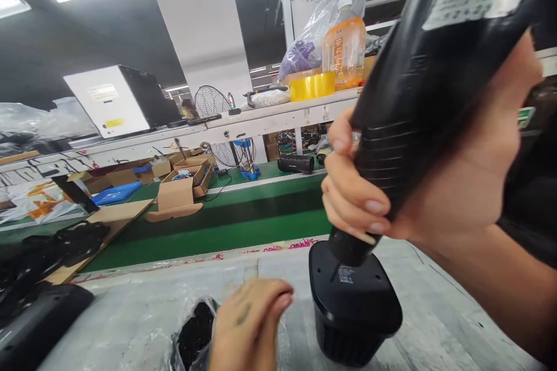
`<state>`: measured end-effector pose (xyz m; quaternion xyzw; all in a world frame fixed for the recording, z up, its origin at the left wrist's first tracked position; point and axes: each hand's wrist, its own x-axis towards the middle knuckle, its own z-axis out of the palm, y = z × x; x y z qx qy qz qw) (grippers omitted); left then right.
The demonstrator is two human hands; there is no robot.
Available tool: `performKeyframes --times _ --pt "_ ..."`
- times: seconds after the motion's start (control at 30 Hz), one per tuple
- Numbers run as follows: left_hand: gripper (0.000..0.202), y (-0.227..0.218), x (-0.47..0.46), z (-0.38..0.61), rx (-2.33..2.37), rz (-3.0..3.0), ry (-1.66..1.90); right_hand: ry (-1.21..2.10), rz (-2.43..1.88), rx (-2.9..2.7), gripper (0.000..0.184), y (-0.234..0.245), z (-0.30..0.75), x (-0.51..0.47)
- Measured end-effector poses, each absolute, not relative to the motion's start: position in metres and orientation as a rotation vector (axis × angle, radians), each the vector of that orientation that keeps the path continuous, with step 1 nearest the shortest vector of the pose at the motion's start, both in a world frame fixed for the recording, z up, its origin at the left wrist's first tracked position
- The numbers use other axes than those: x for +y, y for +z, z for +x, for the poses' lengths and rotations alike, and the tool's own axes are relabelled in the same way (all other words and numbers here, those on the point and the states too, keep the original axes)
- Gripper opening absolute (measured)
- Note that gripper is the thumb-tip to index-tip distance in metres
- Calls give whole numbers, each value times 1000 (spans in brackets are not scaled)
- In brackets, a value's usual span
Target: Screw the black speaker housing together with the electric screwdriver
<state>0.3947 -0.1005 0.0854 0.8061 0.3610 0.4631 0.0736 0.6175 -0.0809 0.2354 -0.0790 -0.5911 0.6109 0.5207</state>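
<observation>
My right hand [361,185] is wrapped round a black electric screwdriver [418,98], held upright. Its tip is down on the top of a black ribbed housing [354,307] that stands on the grey workbench [143,313]. My left hand [250,324] lies at the bottom edge with its fingers together and curled; it rests on a clear plastic bag with black contents [195,333], just left of the housing. Whether it grips the bag is hidden.
A green conveyor belt [243,220] runs behind the bench, carrying open cardboard boxes [178,185] and a blue tray [115,192]. Black parts [39,266] lie at the left. A shelf above holds an orange drink bottle [344,46], yellow tape [311,86] and a fan [215,107].
</observation>
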Motion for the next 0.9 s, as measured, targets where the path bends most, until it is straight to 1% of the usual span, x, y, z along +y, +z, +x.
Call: performKeyframes --times 0.1,0.2,0.3,0.4,0.47,0.6,0.7,0.8,0.9 --pt "17 90 -86 429 813 2484 1344 1497 -227 -1353 108 250 599 -82" --pt "13 92 -81 434 781 2551 1345 1570 -295 -1327 111 256 596 -81" --pt "14 96 -83 431 795 2562 1426 1547 -235 -1320 110 251 597 -78" --pt "9 99 -84 433 828 2523 1516 1517 -169 -1320 99 241 595 -75" --pt "9 98 -81 434 840 2578 1520 1550 -213 -1316 96 238 593 -72" --pt "10 89 -73 434 745 2643 1410 1606 -282 -1277 110 240 599 -69" --pt "7 84 -70 434 681 2578 1438 1625 -194 -1330 115 243 606 -67" --pt "7 82 -70 437 722 2540 1491 1630 -178 -1364 117 244 608 -67" --pt "9 82 -71 441 760 2671 1518 1587 -248 -1361 115 243 604 -68"
